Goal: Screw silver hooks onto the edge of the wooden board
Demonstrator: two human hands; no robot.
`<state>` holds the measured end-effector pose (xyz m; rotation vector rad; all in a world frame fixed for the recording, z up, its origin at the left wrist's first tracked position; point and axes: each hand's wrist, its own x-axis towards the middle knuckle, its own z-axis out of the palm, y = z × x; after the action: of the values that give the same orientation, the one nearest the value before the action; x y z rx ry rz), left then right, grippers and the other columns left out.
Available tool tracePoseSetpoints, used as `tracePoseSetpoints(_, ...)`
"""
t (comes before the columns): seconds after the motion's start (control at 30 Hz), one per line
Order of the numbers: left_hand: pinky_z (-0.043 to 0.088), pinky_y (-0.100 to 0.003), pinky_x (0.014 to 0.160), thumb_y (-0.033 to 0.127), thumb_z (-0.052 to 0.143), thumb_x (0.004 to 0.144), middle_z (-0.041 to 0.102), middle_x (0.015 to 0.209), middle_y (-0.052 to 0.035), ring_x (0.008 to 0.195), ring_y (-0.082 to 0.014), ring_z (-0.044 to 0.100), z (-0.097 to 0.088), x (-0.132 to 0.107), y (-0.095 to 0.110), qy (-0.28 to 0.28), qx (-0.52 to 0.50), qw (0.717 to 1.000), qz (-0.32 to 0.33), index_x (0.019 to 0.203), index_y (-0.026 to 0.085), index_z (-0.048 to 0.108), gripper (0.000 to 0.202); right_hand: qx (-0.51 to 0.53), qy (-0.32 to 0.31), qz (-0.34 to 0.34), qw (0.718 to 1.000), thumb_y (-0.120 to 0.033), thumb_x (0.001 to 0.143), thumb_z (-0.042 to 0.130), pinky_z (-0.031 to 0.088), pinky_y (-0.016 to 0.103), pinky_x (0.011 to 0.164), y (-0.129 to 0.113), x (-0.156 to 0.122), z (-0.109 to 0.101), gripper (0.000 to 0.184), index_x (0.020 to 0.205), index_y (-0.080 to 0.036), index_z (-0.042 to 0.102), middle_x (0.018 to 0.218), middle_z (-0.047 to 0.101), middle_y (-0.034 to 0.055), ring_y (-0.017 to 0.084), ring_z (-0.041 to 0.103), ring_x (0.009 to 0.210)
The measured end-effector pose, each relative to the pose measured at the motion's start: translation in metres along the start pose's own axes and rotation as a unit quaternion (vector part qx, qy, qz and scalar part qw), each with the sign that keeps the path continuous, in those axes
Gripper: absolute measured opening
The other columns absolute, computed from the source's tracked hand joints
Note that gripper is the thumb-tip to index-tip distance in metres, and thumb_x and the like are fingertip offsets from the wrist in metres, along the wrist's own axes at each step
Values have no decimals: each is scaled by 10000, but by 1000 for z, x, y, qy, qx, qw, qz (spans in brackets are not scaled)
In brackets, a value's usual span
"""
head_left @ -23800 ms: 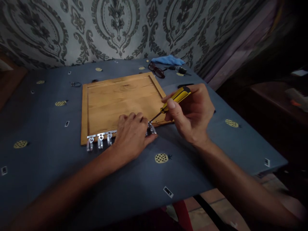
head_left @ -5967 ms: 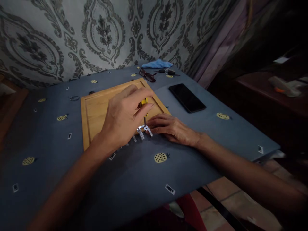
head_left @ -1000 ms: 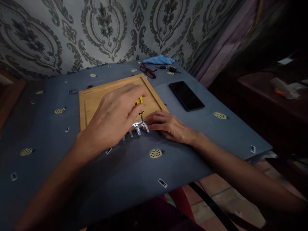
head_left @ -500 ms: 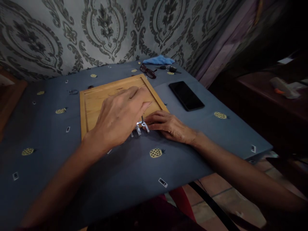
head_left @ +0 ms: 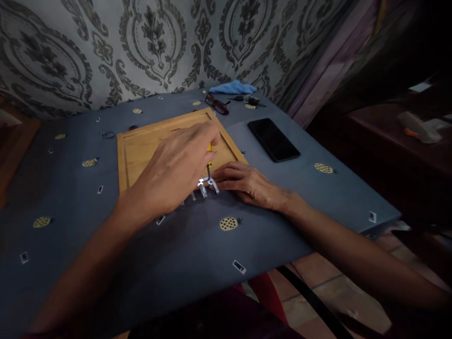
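Note:
My left hand (head_left: 176, 165) is closed around a screwdriver (head_left: 209, 157) with a yellow handle, its shaft pointing down. The tip meets a shiny metal piece with prongs (head_left: 204, 184) at the near edge of a wooden panel (head_left: 162, 123). Several prongs stick out past that edge toward me; part of the piece is hidden by my left hand. My right hand (head_left: 249, 184) lies low at the panel's near right corner, fingers and thumb closed on its edge just beside the metal piece.
A black phone (head_left: 273, 140) lies right of the panel on the blue tablecloth (head_left: 282, 202). Glasses (head_left: 218, 104), keys (head_left: 251, 100) and a blue cloth (head_left: 233, 88) are at the back. A small dark ring-like item (head_left: 108, 135) lies left, near a wooden object (head_left: 17, 146).
My left hand has turned and shifted slightly, so the yellow handle now shows between its fingers. My right hand and the panel have stayed in place.

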<state>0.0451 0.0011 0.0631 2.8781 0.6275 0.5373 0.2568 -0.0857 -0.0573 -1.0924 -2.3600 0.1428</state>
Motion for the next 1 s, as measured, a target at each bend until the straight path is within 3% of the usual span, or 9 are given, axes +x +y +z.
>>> tracePoseSetpoints(0.23, 445, -286, 697, 94, 492, 962, 637, 860, 6, 784, -155, 612, -3, -2, -7, -1, -38, 999, 40, 1013, 207, 592, 159, 0, 5, 2, 1000, -29, 923, 437, 538, 483, 971, 2, -1, 2, 422, 1205, -208, 694, 1227, 694, 123, 241, 601, 1173)
tracePoseSetpoints(0.4, 421, -284, 645, 229, 544, 991, 653, 811, 14, 715, -156, 626, 2, -1, -7, 6, 15, 999, 43, 1019, 210, 602, 67, 6, -1, 3, 1000, -43, 925, 445, 527, 490, 986, 1, 0, 0, 416, 1220, -216, 683, 1238, 691, 116, 245, 596, 1184)
tracePoseSetpoints(0.53, 389, -258, 609, 309, 530, 1011, 664, 752, 12, 721, -150, 648, 8, 1, -2, 13, 52, 998, 17, 1002, 201, 607, 133, -1, 7, -2, 1000, -29, 924, 441, 528, 474, 987, 0, 0, 0, 397, 1187, -195, 687, 1221, 702, 122, 243, 598, 1177)
tracePoseSetpoints(1.0, 490, -287, 660, 193, 512, 967, 658, 844, 4, 754, -186, 669, -2, 6, -8, -32, -13, 999, 41, 1191, 250, 549, 234, -2, 4, -9, 1000, -15, 890, 442, 536, 484, 970, 1, 0, 0, 415, 1177, -185, 688, 1231, 695, 133, 252, 591, 1168)
